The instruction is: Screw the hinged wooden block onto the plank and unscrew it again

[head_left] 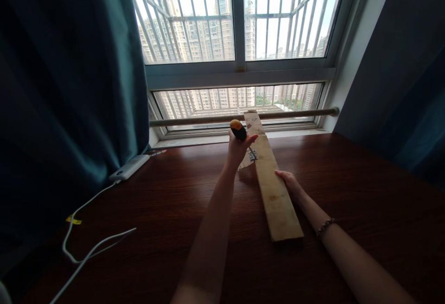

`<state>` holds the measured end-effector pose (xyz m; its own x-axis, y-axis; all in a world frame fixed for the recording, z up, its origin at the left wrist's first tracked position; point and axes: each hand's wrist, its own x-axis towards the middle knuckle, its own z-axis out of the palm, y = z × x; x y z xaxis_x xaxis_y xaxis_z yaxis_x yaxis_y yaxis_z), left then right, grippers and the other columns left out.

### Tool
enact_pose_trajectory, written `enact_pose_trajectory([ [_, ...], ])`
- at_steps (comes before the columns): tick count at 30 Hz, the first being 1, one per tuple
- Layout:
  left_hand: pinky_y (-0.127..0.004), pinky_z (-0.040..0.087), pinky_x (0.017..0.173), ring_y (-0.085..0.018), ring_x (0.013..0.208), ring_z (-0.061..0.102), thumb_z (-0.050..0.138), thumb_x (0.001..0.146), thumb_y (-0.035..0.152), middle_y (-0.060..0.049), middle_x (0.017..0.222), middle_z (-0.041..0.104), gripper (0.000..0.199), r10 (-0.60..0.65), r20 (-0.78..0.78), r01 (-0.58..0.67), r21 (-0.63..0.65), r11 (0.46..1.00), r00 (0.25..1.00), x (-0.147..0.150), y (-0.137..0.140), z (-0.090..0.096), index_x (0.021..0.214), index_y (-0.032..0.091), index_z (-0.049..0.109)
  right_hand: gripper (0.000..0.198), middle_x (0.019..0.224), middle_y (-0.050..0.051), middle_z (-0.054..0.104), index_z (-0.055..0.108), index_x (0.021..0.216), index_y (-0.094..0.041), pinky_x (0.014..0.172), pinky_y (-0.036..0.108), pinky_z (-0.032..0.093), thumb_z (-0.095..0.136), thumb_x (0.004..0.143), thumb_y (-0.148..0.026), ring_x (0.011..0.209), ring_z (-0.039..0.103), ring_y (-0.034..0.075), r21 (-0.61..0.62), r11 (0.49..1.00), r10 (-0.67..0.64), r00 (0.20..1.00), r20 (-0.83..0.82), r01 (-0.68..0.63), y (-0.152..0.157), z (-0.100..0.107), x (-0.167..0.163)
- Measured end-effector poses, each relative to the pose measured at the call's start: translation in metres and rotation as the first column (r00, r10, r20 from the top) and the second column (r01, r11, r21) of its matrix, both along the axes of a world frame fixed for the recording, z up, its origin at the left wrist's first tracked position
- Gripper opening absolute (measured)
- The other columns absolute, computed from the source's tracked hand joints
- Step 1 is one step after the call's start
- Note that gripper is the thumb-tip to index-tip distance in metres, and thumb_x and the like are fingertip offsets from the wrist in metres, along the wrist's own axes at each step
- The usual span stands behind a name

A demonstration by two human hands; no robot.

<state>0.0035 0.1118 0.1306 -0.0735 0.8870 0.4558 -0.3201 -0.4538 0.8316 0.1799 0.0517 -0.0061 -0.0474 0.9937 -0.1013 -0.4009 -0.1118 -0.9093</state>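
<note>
My left hand [238, 148] is closed round a screwdriver [238, 130] with a yellow and black handle. Its shaft slants down to a small metal hinge [253, 155] at the left edge of a long wooden board [274, 193]. A second, shorter wooden piece [245, 163] lies partly hidden behind my left hand, on the hinge's other side. My right hand [289, 182] grips the board's right edge near its middle, with the fingers beneath mostly hidden. The board's far end reaches toward the window.
A dark reddish-brown tabletop [167, 230] lies below. On the left are a white power strip [130, 167] and its white cable [92, 192], beside a blue curtain [114, 63]. A horizontal rail [198, 120] crosses in front of the barred window.
</note>
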Motion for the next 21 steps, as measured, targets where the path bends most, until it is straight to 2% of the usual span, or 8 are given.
enact_pose_trajectory([
  [2, -0.023, 0.038, 0.048, -0.010, 0.047, 0.050, 0.077, 0.054, 0.031, -0.002, 0.053, 0.057, 0.030, -0.026, -0.142, 0.031, 0.029, 0.999, 0.989, -0.001, 0.001, -0.002, 0.057, 0.014, 0.052, 0.024, 0.078, 0.011, 0.069, 0.065, 0.082, -0.010, 0.057, 0.030, 0.053, 0.061, 0.074, -0.032, 0.065, 0.065, 0.022, -0.002, 1.000, 0.001, 1.000, 0.002, -0.001, 0.000, 0.000, 0.000],
  [4, -0.023, 0.037, 0.047, -0.010, 0.046, 0.049, 0.075, 0.055, 0.035, -0.002, 0.051, 0.056, 0.029, -0.007, -0.207, 0.015, 0.037, 0.999, 0.978, -0.003, 0.002, -0.003, 0.056, 0.014, 0.056, 0.023, 0.077, 0.011, 0.069, 0.065, 0.081, -0.010, 0.056, 0.030, 0.053, 0.061, 0.074, -0.031, 0.064, 0.065, 0.022, 0.000, 1.000, 0.004, 1.000, 0.000, -0.004, 0.000, 0.001, 0.000],
  [7, -0.023, 0.037, 0.048, -0.011, 0.047, 0.050, 0.079, 0.049, 0.034, 0.001, 0.050, 0.055, 0.030, 0.081, -0.207, -0.074, 0.044, 0.996, 0.975, -0.007, 0.005, -0.005, 0.061, 0.014, 0.059, 0.023, 0.077, 0.011, 0.069, 0.065, 0.081, -0.009, 0.056, 0.030, 0.053, 0.061, 0.074, -0.031, 0.064, 0.064, 0.022, 0.002, 1.000, 0.005, 1.000, -0.001, -0.005, -0.001, 0.003, -0.001],
  [10, -0.023, 0.039, 0.050, -0.012, 0.050, 0.052, 0.080, 0.046, 0.033, 0.000, 0.052, 0.057, 0.031, 0.177, -0.223, -0.162, 0.081, 0.983, 0.959, -0.011, 0.009, -0.008, 0.057, 0.014, 0.058, 0.025, 0.078, 0.012, 0.069, 0.065, 0.082, -0.009, 0.057, 0.030, 0.053, 0.061, 0.074, -0.032, 0.065, 0.065, 0.022, -0.002, 1.000, 0.006, 1.000, 0.004, -0.006, -0.001, 0.003, -0.001],
  [17, -0.025, 0.043, 0.054, -0.016, 0.056, 0.058, 0.078, 0.049, 0.036, -0.002, 0.056, 0.060, 0.030, 0.350, -0.277, -0.339, 0.089, 0.936, 0.895, -0.020, 0.016, -0.010, 0.061, 0.016, 0.061, 0.027, 0.080, 0.012, 0.069, 0.065, 0.084, -0.009, 0.059, 0.031, 0.054, 0.060, 0.075, -0.033, 0.066, 0.065, 0.023, -0.011, 1.000, 0.022, 1.000, -0.007, -0.022, -0.001, 0.001, 0.000],
  [19, -0.026, 0.044, 0.058, -0.017, 0.060, 0.060, 0.079, 0.047, 0.033, -0.001, 0.060, 0.062, 0.033, 0.365, -0.266, -0.354, 0.088, 0.931, 0.892, -0.024, 0.016, -0.008, 0.068, 0.016, 0.060, 0.027, 0.080, 0.012, 0.069, 0.065, 0.084, -0.009, 0.059, 0.031, 0.054, 0.060, 0.075, -0.033, 0.067, 0.065, 0.023, -0.012, 1.000, 0.026, 1.000, -0.005, -0.026, -0.001, 0.002, 0.000],
  [21, -0.027, 0.046, 0.062, -0.018, 0.064, 0.061, 0.080, 0.047, 0.029, -0.001, 0.064, 0.063, 0.037, 0.324, -0.250, -0.314, 0.079, 0.946, 0.913, -0.029, 0.015, -0.005, 0.075, 0.016, 0.059, 0.027, 0.080, 0.012, 0.069, 0.065, 0.084, -0.009, 0.058, 0.031, 0.054, 0.060, 0.075, -0.034, 0.066, 0.065, 0.023, -0.007, 1.000, 0.031, 1.000, -0.001, -0.031, -0.002, 0.003, -0.001],
])
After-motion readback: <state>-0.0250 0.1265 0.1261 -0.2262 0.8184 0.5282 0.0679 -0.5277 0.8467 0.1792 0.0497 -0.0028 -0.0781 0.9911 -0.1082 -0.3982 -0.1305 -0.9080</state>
